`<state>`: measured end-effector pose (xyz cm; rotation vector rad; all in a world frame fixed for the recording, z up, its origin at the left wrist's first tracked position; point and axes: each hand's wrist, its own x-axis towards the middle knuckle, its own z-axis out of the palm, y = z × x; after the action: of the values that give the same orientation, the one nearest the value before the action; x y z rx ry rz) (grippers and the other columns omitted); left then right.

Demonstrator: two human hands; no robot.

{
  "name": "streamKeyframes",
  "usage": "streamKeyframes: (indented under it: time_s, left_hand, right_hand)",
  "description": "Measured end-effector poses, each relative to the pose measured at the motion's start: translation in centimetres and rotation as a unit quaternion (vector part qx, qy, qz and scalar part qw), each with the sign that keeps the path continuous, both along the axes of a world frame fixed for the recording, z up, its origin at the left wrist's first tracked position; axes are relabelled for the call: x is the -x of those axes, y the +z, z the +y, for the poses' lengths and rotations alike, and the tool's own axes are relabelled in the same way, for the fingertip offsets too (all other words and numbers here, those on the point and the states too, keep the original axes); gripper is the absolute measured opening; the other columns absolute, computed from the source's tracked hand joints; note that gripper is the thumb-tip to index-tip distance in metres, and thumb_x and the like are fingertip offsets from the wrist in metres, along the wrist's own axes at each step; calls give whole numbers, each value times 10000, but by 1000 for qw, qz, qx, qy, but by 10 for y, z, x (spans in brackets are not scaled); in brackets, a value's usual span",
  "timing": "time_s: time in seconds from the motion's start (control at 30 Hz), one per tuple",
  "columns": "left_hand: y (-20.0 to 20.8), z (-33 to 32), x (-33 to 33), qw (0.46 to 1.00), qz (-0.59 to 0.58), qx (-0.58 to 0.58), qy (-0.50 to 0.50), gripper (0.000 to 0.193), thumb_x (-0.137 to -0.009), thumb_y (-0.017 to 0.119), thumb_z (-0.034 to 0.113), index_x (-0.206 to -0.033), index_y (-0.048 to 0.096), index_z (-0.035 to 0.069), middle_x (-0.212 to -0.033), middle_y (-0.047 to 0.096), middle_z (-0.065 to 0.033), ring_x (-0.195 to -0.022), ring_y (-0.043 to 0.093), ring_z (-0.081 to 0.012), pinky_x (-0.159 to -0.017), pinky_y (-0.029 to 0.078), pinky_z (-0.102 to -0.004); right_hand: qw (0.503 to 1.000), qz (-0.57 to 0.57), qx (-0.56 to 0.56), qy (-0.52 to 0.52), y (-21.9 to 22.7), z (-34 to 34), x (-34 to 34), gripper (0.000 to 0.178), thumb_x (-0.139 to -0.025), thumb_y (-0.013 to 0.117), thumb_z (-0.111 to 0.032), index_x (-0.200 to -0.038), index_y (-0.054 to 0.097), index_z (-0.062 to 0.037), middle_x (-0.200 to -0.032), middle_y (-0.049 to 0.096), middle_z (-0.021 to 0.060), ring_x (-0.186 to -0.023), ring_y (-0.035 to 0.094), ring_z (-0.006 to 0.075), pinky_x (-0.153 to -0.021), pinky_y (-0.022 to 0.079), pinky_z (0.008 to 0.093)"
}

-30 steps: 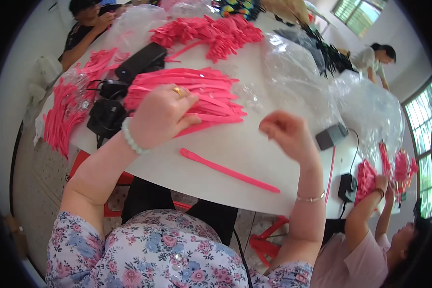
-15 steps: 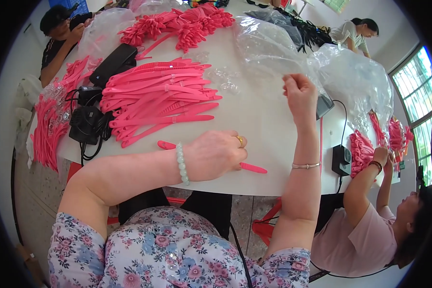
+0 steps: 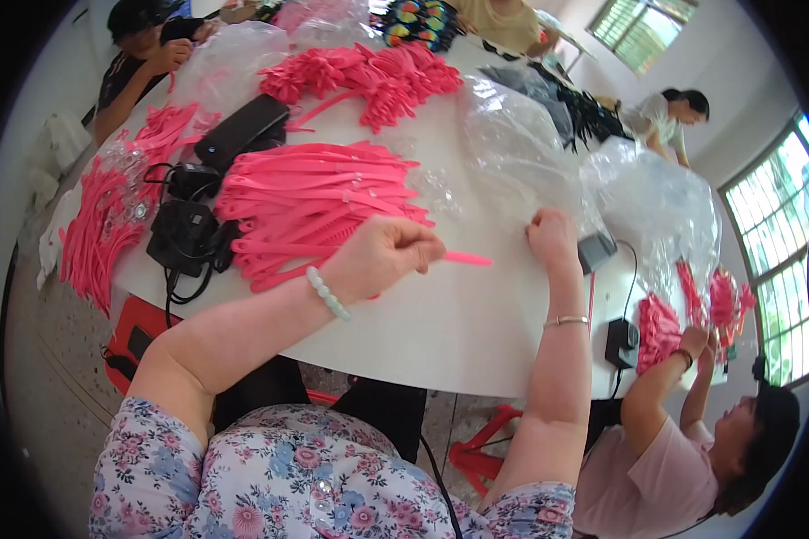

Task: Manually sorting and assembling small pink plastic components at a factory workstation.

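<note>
My left hand is raised over the table at the near edge of the strap pile, thumb and fingers pinched on a pink strap. The strap's narrow end sticks out to the right of my fingertips. To the right, my right hand is closed beside a small grey box; whatever its curled fingers hold is hidden. A wide pile of pink straps lies just beyond my left hand. Small clear pieces are scattered right of that pile.
Black adapters with cables and a black case flank the pile's left side. More pink bundles lie farther back. Clear plastic bags cover the right side. A co-worker sits at the right; other people are across the table.
My left hand has lifted off the tabletop, bringing the pink strap up with it. My right hand has come lower in the picture, beside the grey box. The view has shifted somewhat.
</note>
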<state>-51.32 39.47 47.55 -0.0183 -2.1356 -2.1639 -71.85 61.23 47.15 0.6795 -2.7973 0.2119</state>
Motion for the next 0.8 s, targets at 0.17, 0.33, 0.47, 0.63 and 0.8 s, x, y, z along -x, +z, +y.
streamKeyframes:
  time_s: [0.17, 0.33, 0.47, 0.63, 0.8]
  left_hand:
    - [-10, -1, 0, 998, 60, -30, -5, 96, -826, 598, 7, -911, 591, -38, -741, 589, -30, -691, 554, -79, -633, 456, -211]
    - [-10, -9, -1, 994, 53, -60, 78, 138, -837, 574, -7, -965, 581, -60, -742, 584, -28, -699, 565, -82, -667, 497, -227]
    - [-8, -11, 0, 994, 36, -47, 97, 170, -847, 560, -6, -1004, 582, -67, -758, 591, -30, -725, 587, -87, -694, 524, -236]
    - [-9, -10, 1, 992, 33, -59, 106, 170, -848, 565, 7, -998, 587, -71, -762, 597, -33, -728, 590, -88, -692, 521, -232]
    - [-9, -9, 0, 991, 46, -31, 118, 168, -852, 542, -7, -992, 585, -90, -793, 639, -108, -752, 646, -150, -682, 532, -248]
  right_hand:
    - [1000, 2, -11, -24, 12, -10, -22, 140, -751, 598, -148, -784, 625, -15, -824, 615, 159, -812, 591, 333, -730, 466, 410]
    - [978, 0, 183, 102, 25, -31, -49, 91, -783, 594, -106, -827, 618, -30, -761, 620, 144, -674, 604, 292, -624, 455, 357]
    - [987, 132, -93, 2, 9, -25, -29, 78, -779, 587, -121, -795, 619, -51, -815, 591, 135, -723, 603, 306, -640, 478, 388]
    - [994, 108, -30, -17, 8, -18, -25, 106, -778, 593, -116, -847, 646, -55, -820, 614, 134, -733, 614, 296, -654, 482, 375]
    - [976, 27, 211, 39, 17, -23, -35, 135, -787, 621, -112, -893, 652, -34, -781, 647, 101, -669, 622, 205, -626, 471, 312]
